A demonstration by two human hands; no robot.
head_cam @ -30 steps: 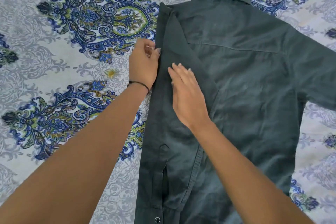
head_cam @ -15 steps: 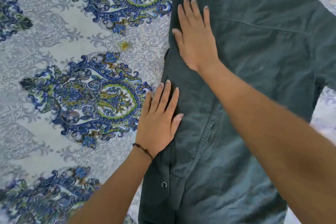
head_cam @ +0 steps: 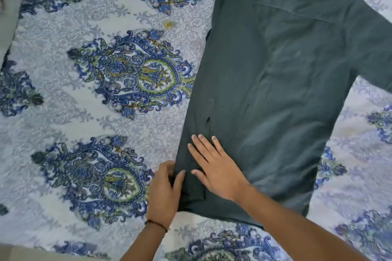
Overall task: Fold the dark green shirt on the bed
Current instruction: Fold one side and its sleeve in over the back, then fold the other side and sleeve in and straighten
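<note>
pinching the folded side edge near the hem, the left hand (head_cam: 164, 193) has its thumb on top of the dark green shirt (head_cam: 275, 91). just beside it at 1 o'clock, the right hand (head_cam: 215, 168) lies flat, fingers straight, pressing the cloth. the shirt runs from 6 up to 12 o'clock on the patterned bedsheet (head_cam: 84, 27), one sleeve out toward 3 o'clock. it looks soft, light and limp, so it should crease easily; take it by the hem corners and shoulder. no container is in view.
</note>
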